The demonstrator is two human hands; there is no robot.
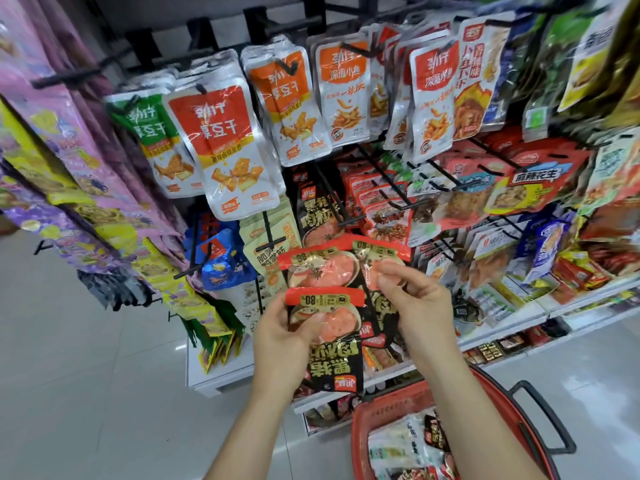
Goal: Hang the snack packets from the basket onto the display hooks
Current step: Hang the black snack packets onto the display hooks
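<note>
Pinching flat, glossy black-and-red snack packets (334, 362), left hand (280, 337) beside right hand (415, 299).

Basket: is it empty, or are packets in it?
Not empty. Several packets lie inside the basket, visible over its red wall.

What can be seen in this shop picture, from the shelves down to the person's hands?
black-and-red packets: about three, black with red tops, held at centre
basket: one, red with black handle, bottom right
basket packets: several, mixed colours, inside the basket
hooks: many, black, top and middle
hanging packets: many, orange, red, green on silver, top row
side packets: many, pink, purple, yellow, far left
floor: one, pale tiles, lower left
left hand: one, gripping the front packet
right hand: one, pinching a rear packet
</note>
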